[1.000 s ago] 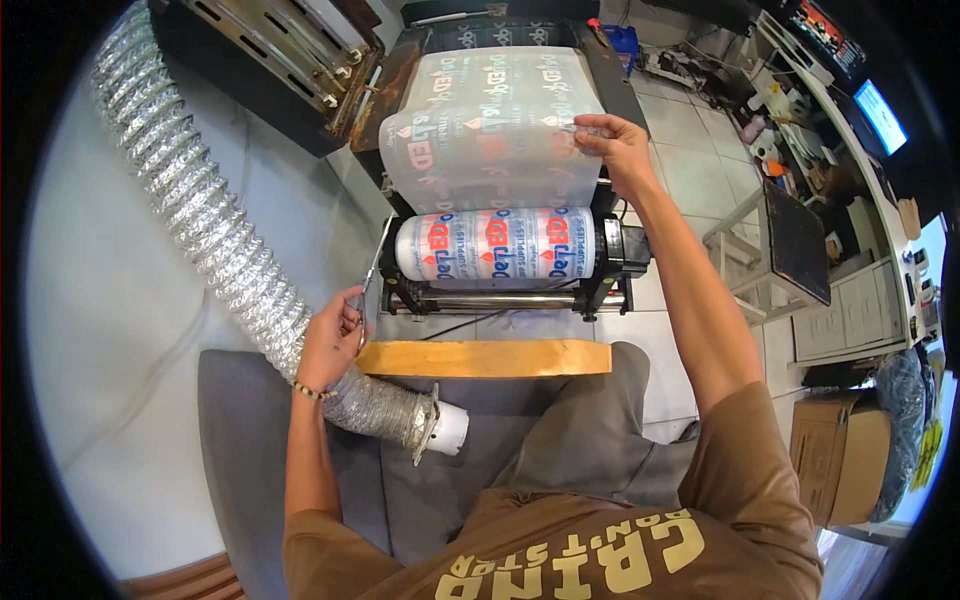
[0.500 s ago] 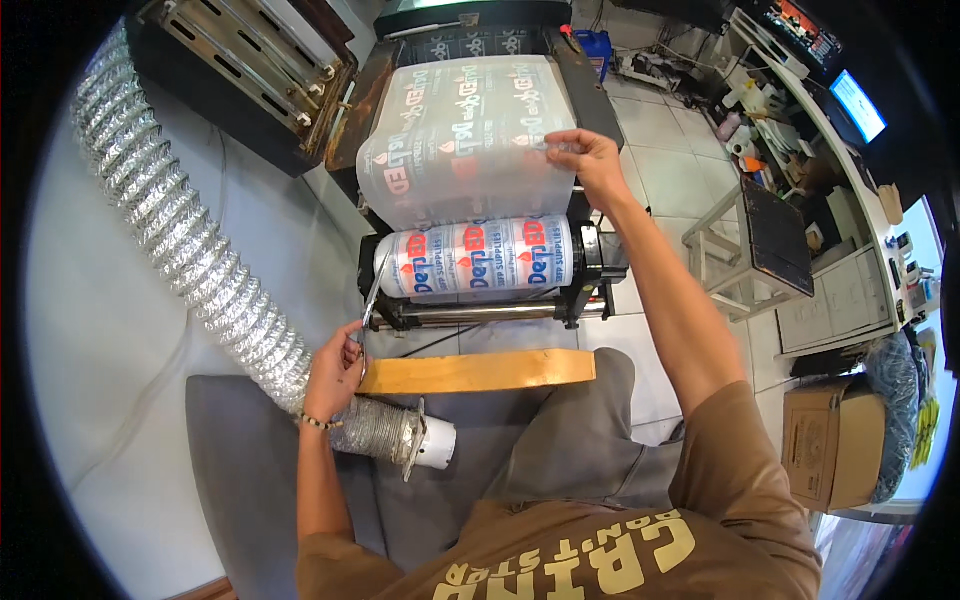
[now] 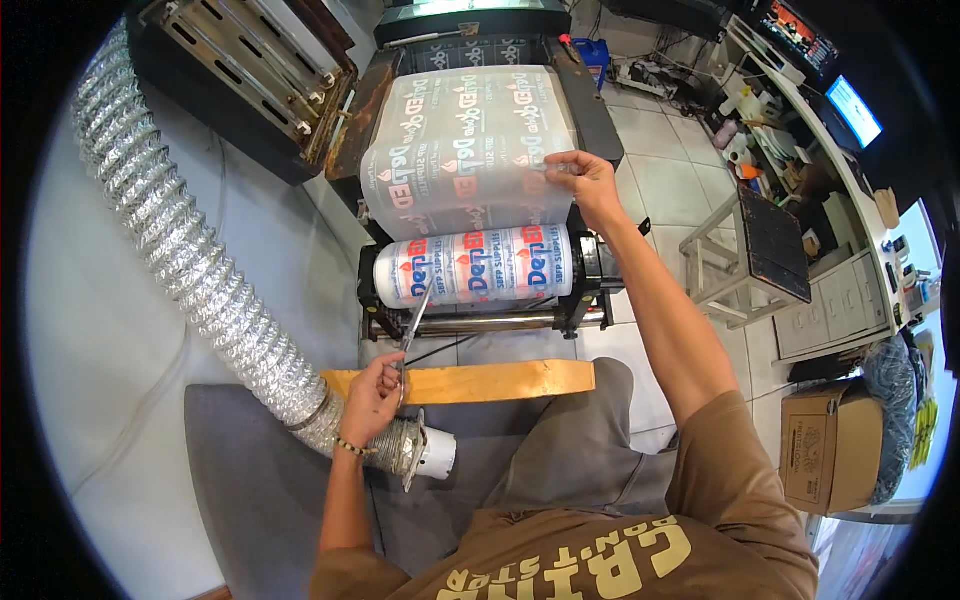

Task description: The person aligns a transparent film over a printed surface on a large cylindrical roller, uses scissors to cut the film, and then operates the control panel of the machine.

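My left hand (image 3: 376, 395) is closed on the handles of silver scissors (image 3: 414, 330), whose blades reach up toward the lower left of a white roll (image 3: 500, 262) with red and blue print. The roll rests on the black rollers of a machine (image 3: 352, 155). Above it, a translucent printed sheet (image 3: 430, 130) lies over the machine's top and droops at its front. My right hand (image 3: 590, 190) pinches the right part of this sheet between thumb and fingers. A yellow wooden bar (image 3: 500, 378) is below the machine, behind my left hand.
A silver flexible duct (image 3: 210, 280) runs down the left to a grey cushion (image 3: 250, 470), near a dark metal unit (image 3: 250, 70). On the right are a white stool (image 3: 700, 265), a cluttered desk (image 3: 835, 305) with screens, and cardboard boxes (image 3: 820, 440). A blue container (image 3: 590, 60) stands at the back.
My left hand has moved right with the scissors, bringing their blades in front of the roll. My right hand, still on the sheet, has come slightly down.
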{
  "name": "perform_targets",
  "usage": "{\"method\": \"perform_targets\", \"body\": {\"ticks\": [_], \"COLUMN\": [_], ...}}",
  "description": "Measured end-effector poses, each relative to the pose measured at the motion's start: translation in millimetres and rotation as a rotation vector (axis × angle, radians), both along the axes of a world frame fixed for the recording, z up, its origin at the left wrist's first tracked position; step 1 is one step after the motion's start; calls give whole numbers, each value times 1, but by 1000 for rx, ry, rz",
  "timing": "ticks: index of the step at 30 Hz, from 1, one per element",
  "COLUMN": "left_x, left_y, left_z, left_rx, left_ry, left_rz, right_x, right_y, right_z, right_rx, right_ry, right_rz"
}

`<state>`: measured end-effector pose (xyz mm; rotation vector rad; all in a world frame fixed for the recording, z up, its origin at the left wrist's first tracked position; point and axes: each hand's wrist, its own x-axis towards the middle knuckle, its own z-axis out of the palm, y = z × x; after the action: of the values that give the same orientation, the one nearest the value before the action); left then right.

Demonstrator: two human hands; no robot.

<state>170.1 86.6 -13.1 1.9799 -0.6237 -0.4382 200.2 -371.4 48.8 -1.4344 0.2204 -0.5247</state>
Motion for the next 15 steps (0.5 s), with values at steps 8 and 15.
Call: {"method": "perform_targets", "body": {"ticks": [8, 15], "left_x": [-56, -126], "left_y": [-13, -6], "left_z": [10, -14], "left_rx": [-67, 125], "left_ry": [194, 412], "left_rz": [-161, -467], "right_x": [-1, 0], "right_y": [-6, -6], "right_z": [-2, -1], "right_rx": [3, -2], "right_ry": [-28, -27], "right_rz": [-13, 21]}}
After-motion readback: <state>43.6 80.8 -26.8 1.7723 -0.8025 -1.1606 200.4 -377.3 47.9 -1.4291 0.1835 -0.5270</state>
